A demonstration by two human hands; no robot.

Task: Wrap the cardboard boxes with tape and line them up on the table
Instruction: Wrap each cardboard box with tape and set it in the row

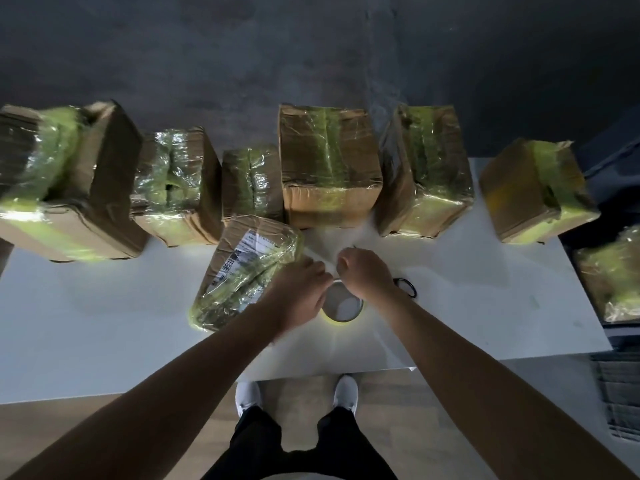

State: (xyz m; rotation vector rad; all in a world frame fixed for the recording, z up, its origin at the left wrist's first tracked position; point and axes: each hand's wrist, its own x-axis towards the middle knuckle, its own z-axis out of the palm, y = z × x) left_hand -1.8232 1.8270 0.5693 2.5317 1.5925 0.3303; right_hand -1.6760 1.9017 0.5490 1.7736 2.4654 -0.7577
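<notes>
Left hand [300,293] and right hand [364,271], fingers curled, pinch a tape strip [320,258] off the labelled box [242,268], over the tape roll [343,308], wrapped boxes [329,161] lined behind

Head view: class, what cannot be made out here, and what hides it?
Tape roll: head view, partly covered by left hand and right hand.
Tape strip they pinch: nearly transparent, end unclear.
Label on tilted box: print too small.
Leftmost box: cut by left edge.
Far-right box: blurred, cut by right edge.
</notes>
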